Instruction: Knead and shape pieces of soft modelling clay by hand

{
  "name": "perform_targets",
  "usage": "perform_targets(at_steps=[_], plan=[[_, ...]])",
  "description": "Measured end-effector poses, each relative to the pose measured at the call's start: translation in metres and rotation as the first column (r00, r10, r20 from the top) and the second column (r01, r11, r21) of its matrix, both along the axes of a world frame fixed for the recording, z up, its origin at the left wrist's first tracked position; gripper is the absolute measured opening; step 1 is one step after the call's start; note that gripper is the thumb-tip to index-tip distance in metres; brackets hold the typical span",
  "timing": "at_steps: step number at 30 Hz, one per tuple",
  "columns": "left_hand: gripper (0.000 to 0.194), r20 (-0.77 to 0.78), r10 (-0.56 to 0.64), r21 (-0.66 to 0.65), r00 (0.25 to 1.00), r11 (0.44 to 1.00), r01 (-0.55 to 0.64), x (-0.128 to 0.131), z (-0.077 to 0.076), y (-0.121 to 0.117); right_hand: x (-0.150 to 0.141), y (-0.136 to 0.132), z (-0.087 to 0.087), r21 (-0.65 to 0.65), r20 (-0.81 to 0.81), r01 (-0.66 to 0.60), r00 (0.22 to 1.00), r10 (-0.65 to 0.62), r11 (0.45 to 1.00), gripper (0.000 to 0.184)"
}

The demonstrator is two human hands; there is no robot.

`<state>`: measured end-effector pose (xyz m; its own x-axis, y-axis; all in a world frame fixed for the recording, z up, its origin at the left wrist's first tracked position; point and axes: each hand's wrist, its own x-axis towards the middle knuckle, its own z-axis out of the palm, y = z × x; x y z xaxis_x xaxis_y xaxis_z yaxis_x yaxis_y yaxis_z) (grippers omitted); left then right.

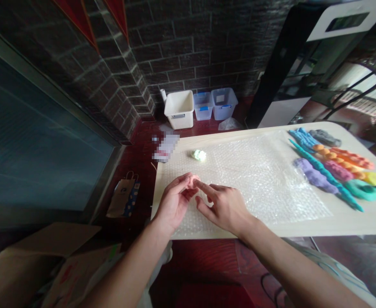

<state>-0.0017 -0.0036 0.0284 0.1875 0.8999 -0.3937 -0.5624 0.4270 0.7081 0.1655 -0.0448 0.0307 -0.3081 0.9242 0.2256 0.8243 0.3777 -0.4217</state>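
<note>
My left hand (175, 201) pinches a small lump of pink modelling clay (193, 180) above the near left part of the table. The index finger of my right hand (221, 205) presses against that lump, while its thumb is held apart below. Just beyond my hands a small pale green lump (199, 155) lies on the bubble wrap (255, 179). The far side of the pink lump is hidden by my fingers.
Coloured clay pieces lie at the table's right: a long teal strip (327, 177), a purple lump (314, 176), a blue one (302, 139) and several others. White (179, 112) and clear bins (223, 105) stand on the floor by the brick wall. An open cardboard box (49, 244) is lower left.
</note>
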Motion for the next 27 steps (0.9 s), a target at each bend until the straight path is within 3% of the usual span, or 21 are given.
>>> perform_targets(at_steps=[3,9,27], plan=[[0.014,0.008,-0.029,0.002,1.0,1.0,0.029,0.002,0.001,0.0,0.003,0.0,-0.001,0.018,-0.067,-0.003,0.998,0.004,1.0,0.05],[0.015,0.116,-0.083,0.013,0.99,0.997,0.082,0.002,0.002,0.004,0.012,-0.002,-0.001,0.208,-0.257,0.006,0.965,0.049,0.978,0.039],[0.023,0.188,-0.097,-0.071,0.977,0.991,0.112,-0.004,0.008,0.001,0.005,-0.001,-0.003,0.147,-0.091,-0.025,0.995,0.039,0.989,0.045]])
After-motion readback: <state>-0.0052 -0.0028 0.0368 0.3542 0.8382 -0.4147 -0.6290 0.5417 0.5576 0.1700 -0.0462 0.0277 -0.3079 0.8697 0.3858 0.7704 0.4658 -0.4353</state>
